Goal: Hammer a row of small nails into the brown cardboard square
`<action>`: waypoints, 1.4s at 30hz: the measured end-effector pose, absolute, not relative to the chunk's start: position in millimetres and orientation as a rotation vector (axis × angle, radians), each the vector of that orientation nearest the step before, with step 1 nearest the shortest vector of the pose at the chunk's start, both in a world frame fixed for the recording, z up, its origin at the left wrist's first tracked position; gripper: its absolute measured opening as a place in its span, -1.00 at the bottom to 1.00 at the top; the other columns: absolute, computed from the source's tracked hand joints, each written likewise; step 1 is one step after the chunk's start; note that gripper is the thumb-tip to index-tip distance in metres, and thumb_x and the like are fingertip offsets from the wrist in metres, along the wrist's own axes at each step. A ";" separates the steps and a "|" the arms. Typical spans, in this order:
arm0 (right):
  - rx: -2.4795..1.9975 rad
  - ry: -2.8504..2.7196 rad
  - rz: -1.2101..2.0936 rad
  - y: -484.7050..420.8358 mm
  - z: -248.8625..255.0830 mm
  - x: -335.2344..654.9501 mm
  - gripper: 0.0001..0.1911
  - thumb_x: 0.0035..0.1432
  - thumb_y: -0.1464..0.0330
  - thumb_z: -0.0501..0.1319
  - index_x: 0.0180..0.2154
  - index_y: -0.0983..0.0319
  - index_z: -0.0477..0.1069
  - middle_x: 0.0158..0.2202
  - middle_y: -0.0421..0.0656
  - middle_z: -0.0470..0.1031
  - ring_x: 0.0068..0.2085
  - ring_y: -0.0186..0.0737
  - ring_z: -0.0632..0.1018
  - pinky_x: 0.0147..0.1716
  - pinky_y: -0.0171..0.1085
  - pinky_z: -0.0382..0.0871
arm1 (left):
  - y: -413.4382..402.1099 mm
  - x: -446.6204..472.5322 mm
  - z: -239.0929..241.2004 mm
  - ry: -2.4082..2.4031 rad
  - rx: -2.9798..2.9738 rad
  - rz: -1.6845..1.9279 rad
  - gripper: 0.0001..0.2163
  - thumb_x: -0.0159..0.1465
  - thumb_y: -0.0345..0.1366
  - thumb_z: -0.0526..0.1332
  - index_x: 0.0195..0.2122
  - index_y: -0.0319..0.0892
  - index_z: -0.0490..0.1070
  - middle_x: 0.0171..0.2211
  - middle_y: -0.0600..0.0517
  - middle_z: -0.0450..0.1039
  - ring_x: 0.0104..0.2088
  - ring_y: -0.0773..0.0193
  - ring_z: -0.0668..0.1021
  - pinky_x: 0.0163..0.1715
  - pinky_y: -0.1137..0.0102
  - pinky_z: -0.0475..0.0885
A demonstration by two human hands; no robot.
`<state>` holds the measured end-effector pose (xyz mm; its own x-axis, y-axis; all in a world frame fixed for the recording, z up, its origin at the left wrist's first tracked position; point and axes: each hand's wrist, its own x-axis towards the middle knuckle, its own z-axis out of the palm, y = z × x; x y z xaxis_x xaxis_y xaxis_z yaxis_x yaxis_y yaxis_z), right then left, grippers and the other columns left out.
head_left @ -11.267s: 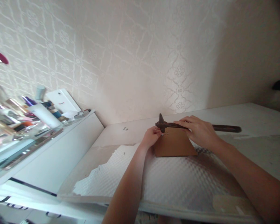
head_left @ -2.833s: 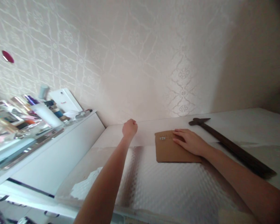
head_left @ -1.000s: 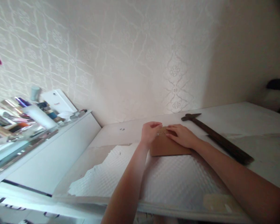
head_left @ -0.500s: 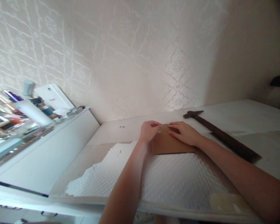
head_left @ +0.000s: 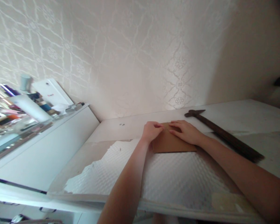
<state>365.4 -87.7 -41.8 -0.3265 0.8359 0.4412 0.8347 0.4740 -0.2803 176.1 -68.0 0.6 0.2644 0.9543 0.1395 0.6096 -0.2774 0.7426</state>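
Note:
A brown piece of cardboard (head_left: 175, 143) lies in front of me, with several small dark dots near its far edge. My left hand (head_left: 152, 130) is at its far left side, thumb and fingertips pinched together over the dots; whatever is between them is too small to make out. Across the right part of the cardboard rests my right hand (head_left: 185, 131), fingers stretched out and thumb apart, steadying it from above. A hammer (head_left: 224, 133) with a dark head and wooden handle lies to the right of my right hand.
Under the cardboard is a white quilted sheet (head_left: 175, 177) with a torn left edge on the tabletop (head_left: 84, 158). Several tiny metal pieces (head_left: 122, 124) lie at the back left. A white cabinet (head_left: 49, 149) crowded with bottles and tubes stands left; a patterned wall (head_left: 140, 62) rises behind.
My left hand has shifted slightly right, its pinched fingertips moving from the cardboard's left edge in over the dots. My right hand stays on the cardboard. The view has tilted slightly.

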 end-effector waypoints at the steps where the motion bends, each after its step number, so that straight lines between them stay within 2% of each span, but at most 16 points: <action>1: -1.384 -2.194 0.005 -88.0 -41.5 365.3 -0.58 0.21 0.23 0.09 -0.02 0.33 0.46 0.02 0.07 0.44 0.05 0.02 0.42 0.06 -0.04 0.27 | -67.7 175.8 0.2 1.410 1.985 0.793 -0.88 0.10 -0.36 0.26 -0.37 -0.23 0.59 -0.38 -0.03 0.58 -0.31 0.27 0.55 -0.21 0.42 0.41; 9: -1.365 -2.195 -0.003 -87.2 -42.2 366.1 -0.57 0.22 0.23 0.07 -0.02 0.36 0.46 0.03 0.08 0.43 0.04 0.02 0.43 0.06 -0.04 0.28 | -64.8 173.7 -3.1 1.415 1.983 0.783 -0.89 0.10 -0.35 0.27 -0.39 -0.23 0.58 -0.41 -0.02 0.57 -0.33 0.28 0.55 -0.23 0.42 0.41; 15: -1.364 -2.176 -0.006 -86.8 -42.7 365.8 -0.60 0.20 0.23 0.08 -0.03 0.30 0.47 0.02 0.03 0.44 0.03 -0.01 0.44 0.05 -0.04 0.29 | -65.8 173.2 -2.5 1.410 1.966 0.789 -0.88 0.10 -0.35 0.27 -0.38 -0.23 0.58 -0.41 -0.02 0.57 -0.32 0.27 0.55 -0.22 0.43 0.40; 26: -1.353 -2.190 0.002 -86.8 -42.2 366.2 -0.57 0.20 0.24 0.08 -0.03 0.37 0.47 0.02 0.10 0.43 0.03 0.03 0.44 0.06 -0.03 0.28 | -65.9 172.8 -2.6 1.389 1.988 0.778 -0.89 0.11 -0.35 0.26 -0.42 -0.22 0.58 -0.44 -0.01 0.56 -0.33 0.28 0.54 -0.23 0.42 0.40; 33: -1.367 -2.175 0.000 -87.5 -41.7 366.3 -0.58 0.21 0.23 0.09 -0.02 0.33 0.46 0.02 0.08 0.44 0.03 0.02 0.43 0.05 -0.04 0.29 | -64.0 171.8 -4.3 1.376 1.988 0.776 -0.89 0.10 -0.36 0.27 -0.40 -0.24 0.58 -0.42 -0.02 0.57 -0.34 0.28 0.54 -0.27 0.43 0.40; 42: -1.529 -2.118 -0.260 -90.9 -27.6 383.0 -0.57 0.25 0.25 0.00 -0.06 0.37 0.47 -0.04 0.09 0.48 -0.03 0.04 0.47 0.00 -0.02 0.31 | -64.0 171.3 -4.8 1.361 1.957 0.758 -0.90 0.08 -0.41 0.29 -0.37 -0.25 0.57 -0.39 -0.03 0.57 -0.34 0.29 0.56 -0.25 0.43 0.43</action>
